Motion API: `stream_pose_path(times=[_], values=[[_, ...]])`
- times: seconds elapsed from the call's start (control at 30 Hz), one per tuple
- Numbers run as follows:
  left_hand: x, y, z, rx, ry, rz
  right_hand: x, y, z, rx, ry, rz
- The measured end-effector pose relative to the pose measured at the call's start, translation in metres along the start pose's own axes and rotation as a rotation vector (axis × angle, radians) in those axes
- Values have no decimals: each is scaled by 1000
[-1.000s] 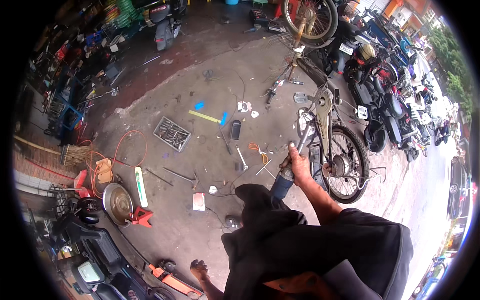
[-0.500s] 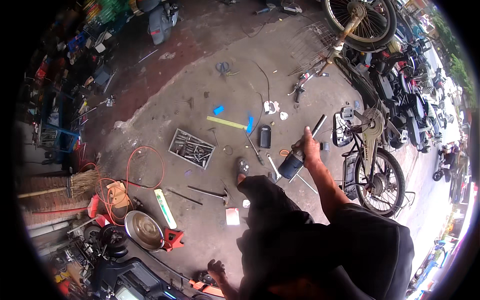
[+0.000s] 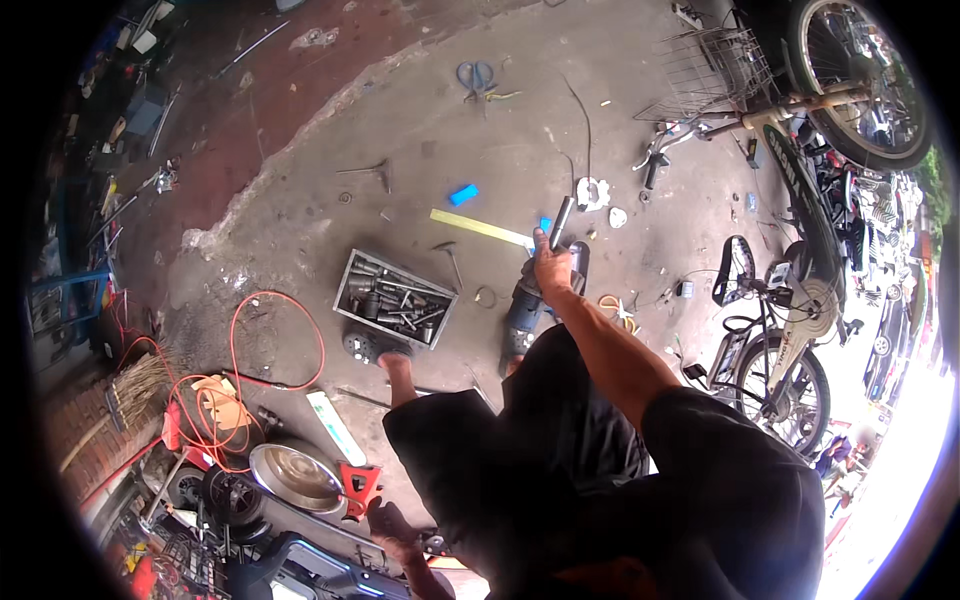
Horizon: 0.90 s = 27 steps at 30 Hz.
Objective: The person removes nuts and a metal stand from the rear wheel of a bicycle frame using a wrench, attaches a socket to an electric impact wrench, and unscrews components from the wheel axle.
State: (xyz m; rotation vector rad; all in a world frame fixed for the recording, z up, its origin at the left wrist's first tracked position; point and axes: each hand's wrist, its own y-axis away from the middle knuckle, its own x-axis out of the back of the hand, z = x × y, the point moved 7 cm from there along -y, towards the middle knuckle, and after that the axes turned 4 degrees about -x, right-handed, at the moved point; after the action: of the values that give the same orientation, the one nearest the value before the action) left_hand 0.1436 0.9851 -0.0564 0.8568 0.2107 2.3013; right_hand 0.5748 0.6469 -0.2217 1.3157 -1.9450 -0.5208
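Note:
My right hand [image 3: 553, 268] is closed around a dark, blue-grey cylindrical tool [image 3: 523, 305] with a bare metal shaft [image 3: 562, 224] sticking out past my thumb. It hangs in front of my right leg, over my foot, and partly covers a black tray [image 3: 580, 262] on the floor. Low on the left, my left hand [image 3: 397, 532] hangs with its fingers loosely apart and no held thing visible. Nearest to it is a red stand [image 3: 360, 490], with a metal basin [image 3: 293, 474] beyond. An open metal box [image 3: 345, 297] of sockets and tools lies ahead of my left foot.
A yellow strip [image 3: 480, 227], a blue piece [image 3: 464, 194], scissors [image 3: 475, 76] and T-handled tools lie scattered ahead. An electric bike [image 3: 800, 345] stands at the right. An orange hose [image 3: 234, 330] loops at the left, near a straw broom [image 3: 137, 392].
I have stepped forward, left foot now beside the box. The tool in my right hand has swung left and nearer the black tray. My left hand has come next to the red stand.

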Motion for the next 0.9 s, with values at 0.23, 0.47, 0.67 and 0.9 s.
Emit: stream_pose_path(times=[0.23,0.47,0.67,0.9], values=[[-82,-103,22,-642,-873,-334,-76,-138,102,-53,-7,150],[-71,-139,23,-489,-994,-347,-187,-198,126,-8,77,-21],[-66,-166,36,-446,-728,-320,-205,-141,88,79,438,-129],[-45,-187,76,-235,-504,-339,-156,122,-69,313,916,-509]])
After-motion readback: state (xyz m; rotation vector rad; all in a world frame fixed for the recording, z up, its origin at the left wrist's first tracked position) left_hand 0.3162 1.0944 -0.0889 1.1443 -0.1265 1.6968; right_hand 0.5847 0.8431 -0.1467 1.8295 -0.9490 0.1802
